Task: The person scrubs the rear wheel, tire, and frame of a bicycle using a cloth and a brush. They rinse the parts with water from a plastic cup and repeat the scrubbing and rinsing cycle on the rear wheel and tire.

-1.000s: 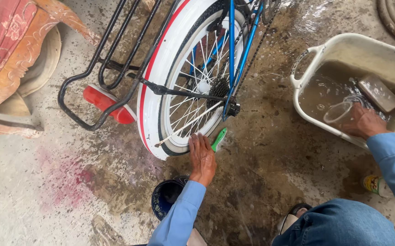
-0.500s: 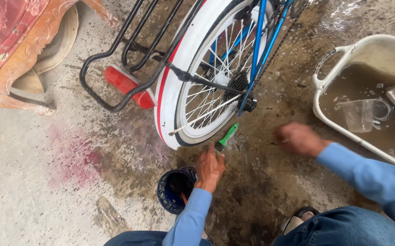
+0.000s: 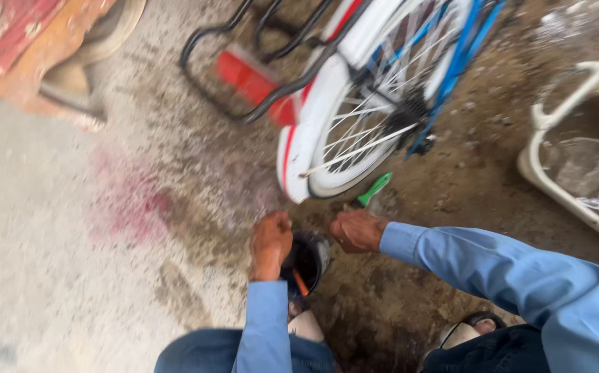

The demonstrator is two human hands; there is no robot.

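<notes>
Both fists are sitting closed at the dark can (image 3: 307, 261), left hand (image 3: 270, 243) on its rim, right hand (image 3: 356, 231) just beside it; motion blur is hiding whether either is gripping anything.

**Head view: both hands at small dark can, bicycle wheel above**

Left hand (image 3: 270, 243) fisted at rim of dark can (image 3: 307, 261) on wet floor (image 3: 140, 290), lower centre. Right hand (image 3: 356, 231) closed just right of can; contact with rim unclear. Orange stick (image 3: 300, 282) inside can. Green-handled brush (image 3: 371, 191) lies near the white tyre (image 3: 298, 148), centre frame. White tub (image 3: 555, 186) with water at right edge. Frame blurred.
</notes>
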